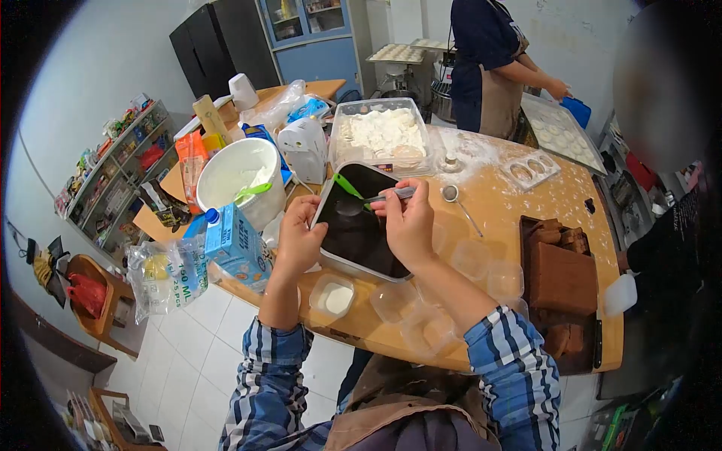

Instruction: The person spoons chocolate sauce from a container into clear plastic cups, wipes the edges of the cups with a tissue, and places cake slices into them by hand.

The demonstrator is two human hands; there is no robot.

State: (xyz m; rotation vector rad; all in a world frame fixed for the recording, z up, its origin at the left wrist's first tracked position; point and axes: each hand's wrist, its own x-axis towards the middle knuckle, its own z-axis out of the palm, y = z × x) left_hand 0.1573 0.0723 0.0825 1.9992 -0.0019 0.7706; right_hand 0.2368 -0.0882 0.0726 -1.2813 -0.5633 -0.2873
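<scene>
Table (pixel 492 209) with 1 dark-filled pan (pixel 350 269) near its front edge, likely for reach. Left hand (pixel 300 236): fingers pinching the rim, presumably to steady it. Right hand (pixel 410 231): fingers pinching 1 spoon (pixel 348 206) (bowl over the pan, contact unclear).

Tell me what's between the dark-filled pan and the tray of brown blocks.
In the head view: clear plastic containers, a small strainer and the person's right forearm.
</scene>
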